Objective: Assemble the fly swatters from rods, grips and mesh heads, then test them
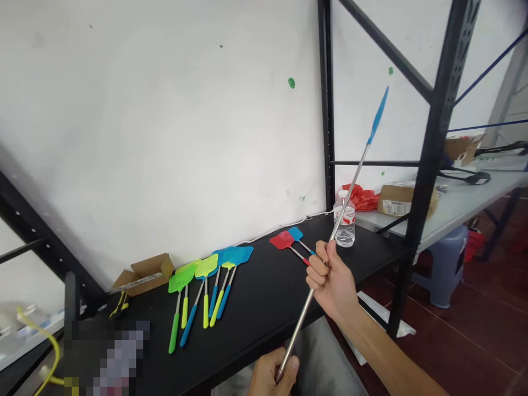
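Note:
A fly swatter with a long metal rod slants across the view, its blue head turned nearly edge-on at the upper right. My right hand is wrapped round the middle of the rod, thumb along it. Lower down, my left hand closes on the rod's bottom end; the handle there is hidden or out of view. On the black table left of my hands lie several short swatters, among them a green one, a yellow one and a blue one. Beyond my right hand rests a red swatter beside another blue swatter.
A water bottle stands at the black table's right end, behind the rod. An open cardboard box sits by the wall. A black rack post rises at the right. A blue-grey stool stands beneath the neighbouring table.

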Available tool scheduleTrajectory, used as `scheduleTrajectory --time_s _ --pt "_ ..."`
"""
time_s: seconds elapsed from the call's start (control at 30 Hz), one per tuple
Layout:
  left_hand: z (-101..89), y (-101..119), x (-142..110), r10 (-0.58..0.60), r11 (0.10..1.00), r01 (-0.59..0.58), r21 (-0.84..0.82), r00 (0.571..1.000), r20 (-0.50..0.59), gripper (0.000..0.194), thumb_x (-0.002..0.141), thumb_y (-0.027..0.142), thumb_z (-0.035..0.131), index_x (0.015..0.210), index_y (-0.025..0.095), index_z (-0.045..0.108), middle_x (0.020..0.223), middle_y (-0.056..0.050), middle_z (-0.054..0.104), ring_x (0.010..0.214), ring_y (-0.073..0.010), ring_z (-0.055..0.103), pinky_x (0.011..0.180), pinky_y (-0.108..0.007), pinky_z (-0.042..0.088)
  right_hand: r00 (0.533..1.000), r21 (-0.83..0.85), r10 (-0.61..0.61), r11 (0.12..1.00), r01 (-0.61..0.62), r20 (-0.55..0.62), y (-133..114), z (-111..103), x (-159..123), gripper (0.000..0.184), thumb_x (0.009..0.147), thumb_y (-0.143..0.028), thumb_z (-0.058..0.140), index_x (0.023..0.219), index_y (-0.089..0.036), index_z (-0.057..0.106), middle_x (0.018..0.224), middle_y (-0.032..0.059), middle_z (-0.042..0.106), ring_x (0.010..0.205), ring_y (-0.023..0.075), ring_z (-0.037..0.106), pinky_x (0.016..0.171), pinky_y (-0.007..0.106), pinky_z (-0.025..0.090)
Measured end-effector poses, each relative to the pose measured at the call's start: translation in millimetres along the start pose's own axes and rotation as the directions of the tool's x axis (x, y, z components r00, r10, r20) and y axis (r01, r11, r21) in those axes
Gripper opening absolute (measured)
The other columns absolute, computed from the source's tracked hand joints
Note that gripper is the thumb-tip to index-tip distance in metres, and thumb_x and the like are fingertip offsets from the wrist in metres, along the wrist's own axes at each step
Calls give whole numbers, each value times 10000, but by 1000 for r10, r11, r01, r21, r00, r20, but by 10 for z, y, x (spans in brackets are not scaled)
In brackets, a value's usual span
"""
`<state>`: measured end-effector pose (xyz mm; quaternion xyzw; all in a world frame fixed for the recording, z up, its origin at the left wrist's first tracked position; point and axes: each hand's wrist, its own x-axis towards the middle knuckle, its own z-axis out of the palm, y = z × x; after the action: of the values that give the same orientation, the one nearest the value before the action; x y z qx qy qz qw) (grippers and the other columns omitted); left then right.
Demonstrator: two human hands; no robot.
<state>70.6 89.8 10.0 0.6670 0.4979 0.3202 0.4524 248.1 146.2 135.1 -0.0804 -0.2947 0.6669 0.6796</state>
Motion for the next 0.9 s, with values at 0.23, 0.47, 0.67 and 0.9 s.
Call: scheduleTrajectory --time_s 0.23,0.47,0.67,0.9 --pt "57 213 -43 21 975 -43 -216 995 -100 533 834 688 488 689 176 454 625 58 273 592 -97 242 546 -256 206 945 -111 263 963 -246 196 671 156 -293 528 862 -648 527 643 -214 322 494 -113 152 409 51 74 386 194 106" --pt "-146 442 -139 90 990 -92 -109 995 -31 425 910 538 485 689 178 448 636 50 302 607 -101 275 560 -263 209 943 -107 274 960 -257 189 247 99 -132 322 917 -490 543 768 -206 511 590 -56 328 517 98 311 530 238 363" --pt "-123 137 -136 18 995 -24 96 998 65 514 919 554 437 589 204 257 595 54 220 579 -100 240 548 -276 171 996 -99 -91 991 89 -16 -447 65 -106 202 946 -416 512 917 -228 580 627 -63 203 488 95 175 431 211 234" --pt "-89 -119 -43 2 988 -1 155 1000 -11 572 910 604 405 560 214 178 569 47 184 561 -100 172 538 -296 120 950 -169 -293 947 273 -109 -719 86 -274 382 924 -555 482 739 -221 491 583 -72 112 471 99 76 396 244 168"
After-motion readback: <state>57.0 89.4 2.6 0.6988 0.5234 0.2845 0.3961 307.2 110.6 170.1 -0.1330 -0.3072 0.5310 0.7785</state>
